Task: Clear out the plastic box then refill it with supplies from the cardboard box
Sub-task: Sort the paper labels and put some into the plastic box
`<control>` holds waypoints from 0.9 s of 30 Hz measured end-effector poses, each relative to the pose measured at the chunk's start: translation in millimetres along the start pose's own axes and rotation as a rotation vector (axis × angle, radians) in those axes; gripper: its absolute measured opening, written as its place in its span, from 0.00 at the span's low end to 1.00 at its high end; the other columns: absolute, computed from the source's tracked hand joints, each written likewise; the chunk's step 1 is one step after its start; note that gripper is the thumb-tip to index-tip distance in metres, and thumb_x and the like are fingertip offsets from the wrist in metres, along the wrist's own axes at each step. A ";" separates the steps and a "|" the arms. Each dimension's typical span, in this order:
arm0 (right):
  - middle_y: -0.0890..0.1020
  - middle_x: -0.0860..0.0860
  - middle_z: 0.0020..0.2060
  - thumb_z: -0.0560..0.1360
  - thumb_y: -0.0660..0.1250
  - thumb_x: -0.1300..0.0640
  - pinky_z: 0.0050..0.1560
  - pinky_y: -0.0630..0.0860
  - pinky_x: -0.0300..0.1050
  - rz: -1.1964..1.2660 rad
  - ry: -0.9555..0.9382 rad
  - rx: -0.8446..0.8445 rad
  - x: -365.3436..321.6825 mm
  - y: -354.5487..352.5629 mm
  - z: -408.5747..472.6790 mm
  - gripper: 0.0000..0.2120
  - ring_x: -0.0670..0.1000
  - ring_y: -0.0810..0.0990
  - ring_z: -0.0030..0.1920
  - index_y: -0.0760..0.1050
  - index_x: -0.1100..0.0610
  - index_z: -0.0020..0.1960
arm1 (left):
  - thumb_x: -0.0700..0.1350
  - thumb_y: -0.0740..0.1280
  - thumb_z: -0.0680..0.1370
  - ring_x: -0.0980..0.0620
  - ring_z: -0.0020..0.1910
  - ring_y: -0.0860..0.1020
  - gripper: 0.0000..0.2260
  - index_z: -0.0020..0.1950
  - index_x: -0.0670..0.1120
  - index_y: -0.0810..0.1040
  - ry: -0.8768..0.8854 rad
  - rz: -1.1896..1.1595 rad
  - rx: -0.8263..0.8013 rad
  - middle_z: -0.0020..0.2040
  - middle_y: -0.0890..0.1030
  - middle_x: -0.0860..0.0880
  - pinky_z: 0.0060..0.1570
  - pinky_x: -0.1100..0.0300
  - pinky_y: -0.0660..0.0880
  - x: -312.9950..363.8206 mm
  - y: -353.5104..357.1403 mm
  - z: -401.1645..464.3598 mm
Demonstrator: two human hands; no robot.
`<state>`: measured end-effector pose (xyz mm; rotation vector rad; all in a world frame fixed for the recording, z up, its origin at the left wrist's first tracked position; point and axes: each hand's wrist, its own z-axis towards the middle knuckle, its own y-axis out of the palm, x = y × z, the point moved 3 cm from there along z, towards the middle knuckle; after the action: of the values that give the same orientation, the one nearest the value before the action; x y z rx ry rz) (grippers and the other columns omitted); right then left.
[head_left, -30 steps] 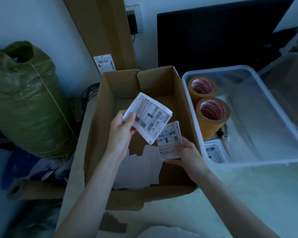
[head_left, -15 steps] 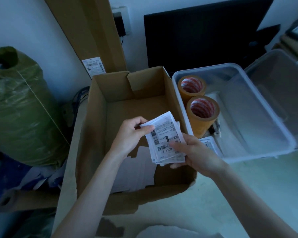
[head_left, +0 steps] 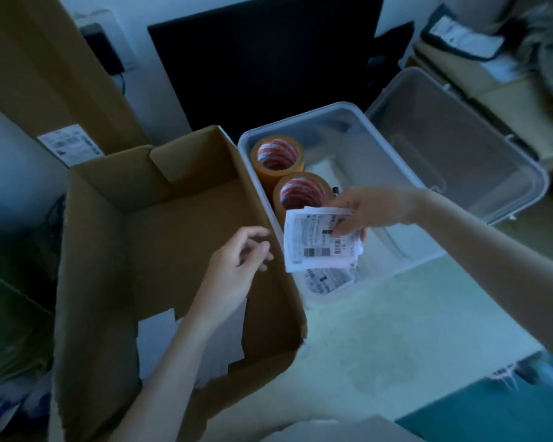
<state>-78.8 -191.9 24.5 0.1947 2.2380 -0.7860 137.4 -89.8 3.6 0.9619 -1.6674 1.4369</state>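
Labels pinched by right hand over plastic box rim.

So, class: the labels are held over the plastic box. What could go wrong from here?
1. The right hand pinches the label stack by one edge only; loose sheets might slide out and scatter.
2. Dropped carelessly, they may land on the tape rolls rather than on the labels already in the plastic box.

Dim room — white wall, black monitor

cardboard box left of plastic box, tape rolls inside
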 end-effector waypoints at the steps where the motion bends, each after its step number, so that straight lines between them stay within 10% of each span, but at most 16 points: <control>1: 0.83 0.41 0.39 0.76 0.66 0.65 0.37 0.80 0.39 -0.057 0.035 -0.032 6.6 -2.8 4.7 0.11 0.39 0.82 0.38 0.78 0.49 0.47 | 0.46 0.60 0.81 0.64 0.42 0.78 0.08 0.58 0.55 0.74 -0.025 -0.014 0.031 0.44 0.80 0.55 0.43 0.75 0.73 -4.6 -2.2 -1.4; 11: 0.71 0.57 0.67 0.74 0.68 0.66 0.48 0.81 0.45 -0.283 0.341 -0.292 80.8 45.1 79.4 0.27 0.58 0.81 0.55 0.65 0.59 0.72 | 0.42 0.59 0.81 0.64 0.42 0.79 0.09 0.53 0.54 0.75 -0.201 -0.036 0.069 0.45 0.80 0.54 0.39 0.72 0.75 -41.0 -1.6 -4.5; 19: 0.81 0.59 0.54 0.74 0.68 0.66 0.34 0.75 0.37 -0.309 0.432 -0.092 96.9 37.9 89.5 0.17 0.52 0.80 0.46 0.74 0.66 0.63 | 0.42 0.59 0.81 0.63 0.42 0.79 0.09 0.54 0.53 0.76 -0.253 -0.036 0.097 0.45 0.80 0.53 0.39 0.71 0.74 -52.9 0.7 -8.8; 27: 0.80 0.59 0.56 0.76 0.62 0.70 0.51 0.79 0.46 -0.112 0.442 -0.098 97.0 33.9 81.9 0.19 0.54 0.83 0.53 0.72 0.60 0.65 | 0.42 0.60 0.81 0.59 0.43 0.79 0.09 0.52 0.54 0.76 -0.265 -0.052 0.097 0.44 0.81 0.53 0.41 0.67 0.74 -59.6 -0.8 -13.3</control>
<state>-86.4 -222.5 -103.1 0.2132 2.7186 -0.7438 166.3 -71.9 -47.2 1.2875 -1.7572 1.4145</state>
